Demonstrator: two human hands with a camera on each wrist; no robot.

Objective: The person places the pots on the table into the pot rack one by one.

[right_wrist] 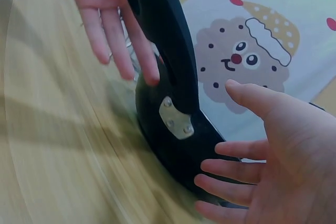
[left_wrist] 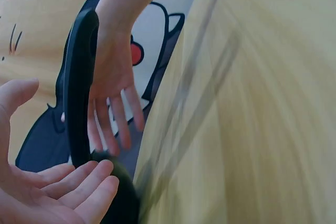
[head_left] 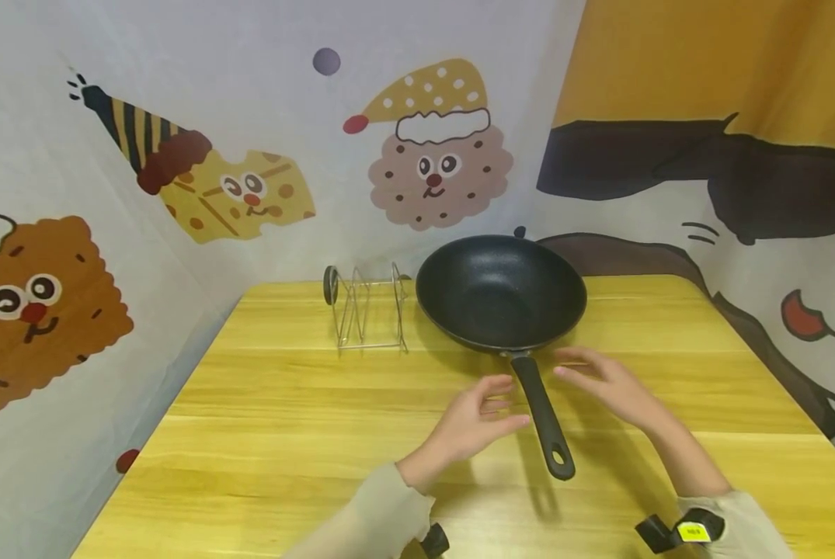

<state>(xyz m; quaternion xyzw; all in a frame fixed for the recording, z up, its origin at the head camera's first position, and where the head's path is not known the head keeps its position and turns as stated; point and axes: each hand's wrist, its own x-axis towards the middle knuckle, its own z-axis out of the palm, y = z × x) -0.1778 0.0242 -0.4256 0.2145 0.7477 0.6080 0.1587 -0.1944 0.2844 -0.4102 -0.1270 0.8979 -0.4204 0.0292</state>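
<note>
A black wok-style frying pan (head_left: 501, 291) stands on the wooden table, its long handle (head_left: 544, 419) pointing toward the person. My left hand (head_left: 469, 419) is just left of the handle, fingers spread and palm turned to it. On the other side my right hand (head_left: 609, 384) is held near where handle and pan join, its fingers apart. In the right wrist view a riveted metal bracket (right_wrist: 176, 120) fixes the handle to the pan. Both hands hold nothing; in the left wrist view the handle (left_wrist: 79, 87) rises between them.
Left of the pan, a wire rack (head_left: 368, 310) with dark round knobs stands toward the back of the table (head_left: 284, 450). A cloth (head_left: 284, 62) printed with cartoon figures hangs behind. Straps with black devices (head_left: 697, 531) sit at the wrists.
</note>
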